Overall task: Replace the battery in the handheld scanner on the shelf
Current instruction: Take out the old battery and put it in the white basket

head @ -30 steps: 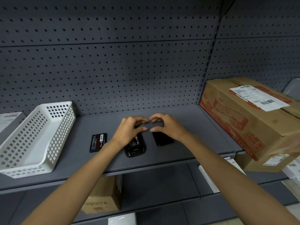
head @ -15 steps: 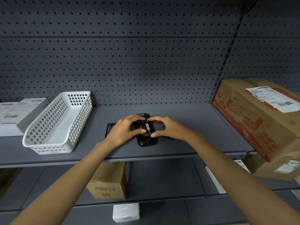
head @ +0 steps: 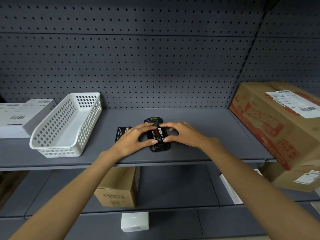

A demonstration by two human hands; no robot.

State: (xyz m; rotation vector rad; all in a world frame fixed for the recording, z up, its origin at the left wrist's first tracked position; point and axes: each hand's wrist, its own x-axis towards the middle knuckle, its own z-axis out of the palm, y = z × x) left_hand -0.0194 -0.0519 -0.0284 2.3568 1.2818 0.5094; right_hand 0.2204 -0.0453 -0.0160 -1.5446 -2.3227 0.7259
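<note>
Scanner [head: 159, 135] face-down mid-shelf [head: 207, 135], battery [head: 158, 134] in its bay; left hand [head: 133, 142] and right hand [head: 183, 135] spread, fingertips pressing; best pushed evenly until flush; other battery [head: 121, 134] just left.

The head view looks forward and down, close over the grey shelf [head: 207, 122] at arm's reach.
</note>
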